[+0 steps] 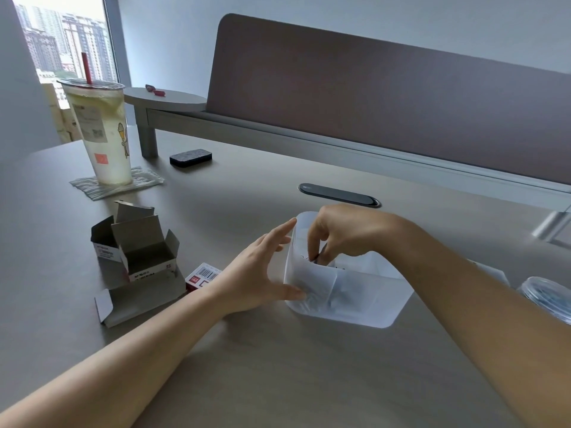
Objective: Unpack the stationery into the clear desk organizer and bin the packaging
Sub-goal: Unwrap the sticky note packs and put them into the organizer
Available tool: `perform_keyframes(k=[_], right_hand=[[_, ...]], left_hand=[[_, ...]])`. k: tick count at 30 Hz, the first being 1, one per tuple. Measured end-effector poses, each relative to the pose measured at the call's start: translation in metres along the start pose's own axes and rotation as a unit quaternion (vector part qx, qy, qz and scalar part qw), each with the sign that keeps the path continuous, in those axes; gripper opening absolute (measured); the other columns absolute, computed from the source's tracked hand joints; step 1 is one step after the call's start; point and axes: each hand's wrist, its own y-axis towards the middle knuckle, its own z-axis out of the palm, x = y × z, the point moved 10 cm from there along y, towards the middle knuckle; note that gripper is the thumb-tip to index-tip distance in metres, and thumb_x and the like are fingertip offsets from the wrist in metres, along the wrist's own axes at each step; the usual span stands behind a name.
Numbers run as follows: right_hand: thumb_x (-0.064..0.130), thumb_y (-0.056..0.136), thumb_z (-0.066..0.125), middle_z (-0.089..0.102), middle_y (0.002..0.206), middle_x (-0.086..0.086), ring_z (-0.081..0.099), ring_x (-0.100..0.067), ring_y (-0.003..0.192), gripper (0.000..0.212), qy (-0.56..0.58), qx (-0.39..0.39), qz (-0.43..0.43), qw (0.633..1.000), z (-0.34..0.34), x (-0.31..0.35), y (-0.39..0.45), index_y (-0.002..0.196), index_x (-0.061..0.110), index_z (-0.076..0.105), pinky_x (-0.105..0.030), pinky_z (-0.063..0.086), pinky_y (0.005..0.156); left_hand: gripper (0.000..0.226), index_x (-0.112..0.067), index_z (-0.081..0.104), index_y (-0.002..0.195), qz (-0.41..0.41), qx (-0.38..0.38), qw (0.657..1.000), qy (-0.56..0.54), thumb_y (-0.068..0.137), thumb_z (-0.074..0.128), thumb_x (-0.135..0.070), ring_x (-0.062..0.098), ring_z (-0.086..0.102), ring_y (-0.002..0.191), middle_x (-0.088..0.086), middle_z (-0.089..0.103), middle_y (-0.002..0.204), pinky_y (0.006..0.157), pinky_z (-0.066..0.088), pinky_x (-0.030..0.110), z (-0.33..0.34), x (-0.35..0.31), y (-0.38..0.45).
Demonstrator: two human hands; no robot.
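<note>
A: What does the organizer look like?
B: The clear desk organizer (346,291) is frosted, translucent plastic with rounded corners and inner dividers. It stands on the matte grey-brown desk (278,366), just in front of the person.

A: And the hands?
B: The right hand (343,233) reaches into the tall back-left compartment, fingertips pinching small dark items (318,257), too blurred to name. The left hand (256,273) lies open against the organizer's left wall, fingers straight, thumb at the lower corner.

A: What about packaging?
B: Left of the organizer are opened cardboard boxes (136,257), grey inside, flaps up, and a red-and-white box (202,276) with a barcode, partly behind the left wrist.

A: Anything further out?
B: A plastic drink cup (99,134) with a red straw on a crinkled wrapper, a dark felt-topped block (191,157), and a round clear container (550,298) at the right edge.
</note>
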Motion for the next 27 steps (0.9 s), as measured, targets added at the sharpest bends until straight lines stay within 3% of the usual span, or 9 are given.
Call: perform_keyframes(k=[3,5,9,13,16,19,22,24,27], right_hand=[[0.014,0.076,0.069,0.062,0.1,-0.005,0.055,-0.019,0.101,0.005,0.036,-0.018,-0.016,0.999,-0.005,-0.002,-0.003,0.081,0.016,0.068,-0.031,0.046,0.078],[0.015,0.076,0.069,0.062,0.101,-0.006,0.054,-0.016,0.095,0.006,0.055,-0.04,-0.025,0.997,-0.012,-0.004,-0.007,0.076,0.018,0.063,-0.033,0.045,0.081],[0.01,0.077,0.066,0.061,0.077,0.003,0.058,-0.016,0.08,0.018,0.146,-0.105,-0.038,0.983,-0.032,-0.016,-0.019,0.068,0.022,0.058,-0.04,0.05,0.081],[0.003,0.077,0.064,0.062,0.066,0.0,0.055,-0.011,0.062,0.018,0.208,-0.171,-0.042,0.962,-0.043,-0.036,-0.036,0.07,0.02,0.063,-0.025,0.048,0.064],[-0.001,0.076,0.064,0.068,0.078,-0.014,0.056,-0.015,0.067,0.012,0.212,-0.146,-0.021,0.966,-0.032,-0.049,-0.045,0.083,0.009,0.069,-0.018,0.046,0.061],[-0.003,0.076,0.064,0.066,0.076,-0.001,0.058,-0.001,0.065,0.019,0.205,-0.119,-0.014,0.971,-0.018,-0.05,-0.044,0.094,0.003,0.068,-0.01,0.046,0.066],[0.002,0.076,0.066,0.059,0.071,0.009,0.053,0.01,0.054,0.022,0.217,-0.129,-0.023,0.967,-0.016,-0.046,-0.045,0.098,0.006,0.067,-0.001,0.039,0.055],[0.01,0.078,0.066,0.057,0.073,0.014,0.056,0.007,0.061,0.023,0.222,-0.161,-0.02,0.962,-0.019,-0.047,-0.054,0.101,0.01,0.065,-0.002,0.039,0.057],[0.023,0.081,0.063,0.057,0.093,0.016,0.055,-0.004,0.088,0.028,0.2,-0.219,-0.016,0.955,-0.022,-0.048,-0.076,0.108,0.018,0.062,-0.014,0.043,0.08]], left_hand=[[0.096,-0.059,0.011,0.115,0.001,0.002,1.0,0.005,0.06,0.082,-0.026,0.004,0.041,0.115,-0.006,0.042,0.136,0.097,0.033,0.02,0.0,-0.001,0.001],[0.096,-0.059,0.011,0.116,0.003,0.003,1.0,0.008,0.06,0.082,-0.026,0.004,0.041,0.114,-0.006,0.042,0.136,0.096,0.033,0.02,0.0,-0.002,0.0],[0.097,-0.061,0.009,0.115,0.006,0.005,1.0,0.012,0.061,0.082,-0.026,0.004,0.041,0.113,-0.006,0.042,0.134,0.096,0.032,0.02,0.0,-0.003,0.0],[0.097,-0.063,0.01,0.113,-0.001,0.009,1.0,0.013,0.048,0.08,-0.045,0.002,0.043,0.11,-0.009,0.044,0.129,0.093,0.032,0.018,0.001,-0.001,0.0],[0.094,-0.064,0.009,0.113,-0.009,0.002,1.0,0.005,0.037,0.063,-0.06,0.003,0.046,0.108,-0.011,0.045,0.124,0.09,0.034,0.016,0.0,0.001,0.0],[0.094,-0.063,0.009,0.114,-0.001,-0.003,1.0,0.006,0.037,0.062,-0.06,0.006,0.047,0.108,-0.011,0.046,0.123,0.088,0.035,0.015,0.0,0.0,0.001],[0.093,-0.063,0.009,0.114,0.0,-0.004,1.0,0.015,0.038,0.061,-0.062,0.007,0.047,0.109,-0.009,0.047,0.123,0.09,0.035,0.019,-0.001,-0.001,0.0],[0.091,-0.063,0.01,0.114,-0.002,-0.005,1.0,0.022,0.038,0.06,-0.063,0.006,0.045,0.112,-0.008,0.047,0.125,0.093,0.034,0.021,-0.002,-0.002,-0.003],[0.093,-0.055,0.014,0.121,-0.008,-0.017,0.998,0.054,0.039,0.056,-0.067,0.01,0.036,0.124,-0.01,0.041,0.128,0.1,0.03,0.024,-0.01,-0.008,-0.009]])
